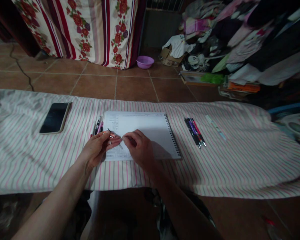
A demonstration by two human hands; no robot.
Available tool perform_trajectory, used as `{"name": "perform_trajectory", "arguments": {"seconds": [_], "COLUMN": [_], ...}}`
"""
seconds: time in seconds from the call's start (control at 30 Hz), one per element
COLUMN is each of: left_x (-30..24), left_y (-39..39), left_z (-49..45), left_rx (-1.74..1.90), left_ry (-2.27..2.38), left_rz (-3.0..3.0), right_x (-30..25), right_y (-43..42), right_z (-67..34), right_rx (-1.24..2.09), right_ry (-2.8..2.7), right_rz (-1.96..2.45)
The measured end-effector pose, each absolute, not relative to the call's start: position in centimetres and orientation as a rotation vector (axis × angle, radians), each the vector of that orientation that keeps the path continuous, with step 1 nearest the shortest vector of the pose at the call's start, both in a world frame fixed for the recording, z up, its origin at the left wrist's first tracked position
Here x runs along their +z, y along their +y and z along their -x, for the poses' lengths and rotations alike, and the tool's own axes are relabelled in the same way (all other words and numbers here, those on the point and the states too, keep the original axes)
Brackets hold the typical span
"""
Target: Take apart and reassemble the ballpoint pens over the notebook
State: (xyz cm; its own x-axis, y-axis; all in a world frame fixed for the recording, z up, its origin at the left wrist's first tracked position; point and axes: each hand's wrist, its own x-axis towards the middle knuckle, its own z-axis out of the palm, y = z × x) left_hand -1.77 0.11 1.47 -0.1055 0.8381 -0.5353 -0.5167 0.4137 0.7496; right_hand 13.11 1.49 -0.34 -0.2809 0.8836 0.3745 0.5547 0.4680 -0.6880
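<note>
Over the left part of a white spiral notebook (147,133), my two hands meet close together. My left hand (98,146) is closed, palm partly upward, holding thin copper-coloured pieces with a dark tip (112,133) that look like pen parts. Close beside its fingertips, my right hand (140,146) is closed in a pinch; what it grips is too small to make out. Several pens (98,125) lie just beyond my left hand, partly hidden by it. Printed lines and a table run along the page's left side.
The notebook rests on a striped cloth (230,166). A phone (54,118) lies at left. To the right are several pens (195,132) and a pale patterned strip (216,127). Beyond, a purple basin (145,62) and piled clothes (222,36) stand on the tiled floor.
</note>
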Motion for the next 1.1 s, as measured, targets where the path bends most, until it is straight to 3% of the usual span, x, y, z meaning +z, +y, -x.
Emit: {"name": "perform_trajectory", "arguments": {"seconds": [0.8, 0.9, 1.1], "left_x": [1.1, 1.2, 1.3], "left_y": [-0.2, -0.2, -0.2], "left_z": [1.5, 1.4, 1.3], "left_rx": [1.238, 1.231, 1.193], "left_ry": [1.157, 1.176, 1.165], "left_rz": [-0.360, -0.361, -0.400], "right_x": [-1.3, -1.1, -0.2], "right_y": [0.6, 0.8, 1.6], "right_z": [-10.9, -10.8, -11.3], "right_rx": [0.685, 0.928, 1.743], "right_ry": [-2.120, -1.846, -1.108], "right_rz": [1.096, 1.101, 0.999]}}
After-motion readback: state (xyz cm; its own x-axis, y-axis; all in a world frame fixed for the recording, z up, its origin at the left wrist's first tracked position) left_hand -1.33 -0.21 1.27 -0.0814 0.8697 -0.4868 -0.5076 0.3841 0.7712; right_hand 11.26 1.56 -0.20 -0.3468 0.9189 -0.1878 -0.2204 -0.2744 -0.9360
